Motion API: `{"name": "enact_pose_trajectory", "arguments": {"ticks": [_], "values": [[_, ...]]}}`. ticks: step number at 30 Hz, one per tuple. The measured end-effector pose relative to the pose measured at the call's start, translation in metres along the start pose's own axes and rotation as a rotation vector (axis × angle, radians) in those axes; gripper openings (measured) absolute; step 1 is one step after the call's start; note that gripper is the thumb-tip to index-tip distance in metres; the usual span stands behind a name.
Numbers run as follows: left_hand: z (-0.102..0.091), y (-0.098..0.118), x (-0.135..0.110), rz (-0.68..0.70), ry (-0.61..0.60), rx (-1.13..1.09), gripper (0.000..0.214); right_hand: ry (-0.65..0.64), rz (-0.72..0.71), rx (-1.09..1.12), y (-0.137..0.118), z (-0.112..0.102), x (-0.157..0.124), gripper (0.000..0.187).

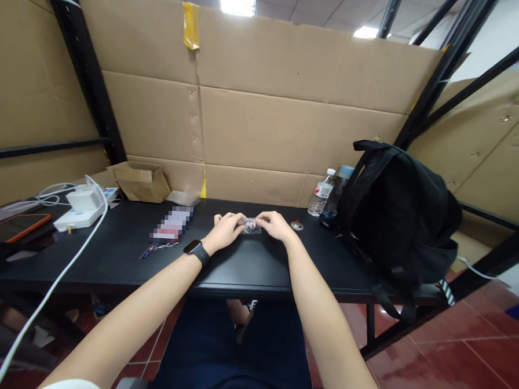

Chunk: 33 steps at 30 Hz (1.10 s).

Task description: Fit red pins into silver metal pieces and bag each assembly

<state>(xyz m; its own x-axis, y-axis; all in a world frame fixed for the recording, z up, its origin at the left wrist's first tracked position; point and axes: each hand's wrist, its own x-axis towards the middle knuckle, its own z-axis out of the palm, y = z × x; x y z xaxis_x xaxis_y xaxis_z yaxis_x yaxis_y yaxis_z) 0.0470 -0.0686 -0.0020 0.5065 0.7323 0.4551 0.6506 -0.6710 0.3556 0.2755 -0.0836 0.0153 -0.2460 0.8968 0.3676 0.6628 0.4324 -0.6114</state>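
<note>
I note a small clear packet (252,226) at or just above the tabletop (247,269), long axis unclear, pinched by the left hand (226,231) at nine o'clock and the right hand (276,225) at three, neither nearer, a metal disc (297,225) lying farther toward three.

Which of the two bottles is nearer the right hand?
The white-capped bottle, on the left of the pair. The blue-lidded bottle stands farther from the right hand, next to the black backpack.

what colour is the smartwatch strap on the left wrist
The smartwatch strap is black, seen in the head view.
</note>
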Motion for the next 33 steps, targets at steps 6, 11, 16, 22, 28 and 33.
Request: {"name": "enact_pose_trajectory", "arguments": {"ticks": [6, 11, 16, 22, 28, 33], "values": [[0.002, -0.008, 0.004, -0.076, 0.023, -0.275, 0.026, 0.087, 0.049, 0.222, 0.008, 0.005, 0.005, 0.026], [0.008, -0.018, 0.010, -0.073, -0.003, -0.652, 0.028, 0.117, 0.111, 0.450, -0.003, 0.005, 0.002, 0.034], [0.006, -0.016, 0.011, -0.179, 0.035, -0.832, 0.036, 0.104, 0.223, 0.573, -0.015, -0.001, -0.004, 0.038], [0.001, -0.015, 0.010, -0.247, 0.134, -0.881, 0.039, -0.011, 0.267, 0.641, -0.017, -0.006, -0.008, 0.054], [0.000, -0.016, 0.010, -0.213, 0.131, -0.863, 0.040, 0.036, 0.268, 0.647, -0.014, -0.004, -0.008, 0.052], [0.001, -0.016, 0.010, -0.205, 0.124, -0.848, 0.041, 0.066, 0.259, 0.633, -0.015, -0.003, -0.006, 0.052]]}}
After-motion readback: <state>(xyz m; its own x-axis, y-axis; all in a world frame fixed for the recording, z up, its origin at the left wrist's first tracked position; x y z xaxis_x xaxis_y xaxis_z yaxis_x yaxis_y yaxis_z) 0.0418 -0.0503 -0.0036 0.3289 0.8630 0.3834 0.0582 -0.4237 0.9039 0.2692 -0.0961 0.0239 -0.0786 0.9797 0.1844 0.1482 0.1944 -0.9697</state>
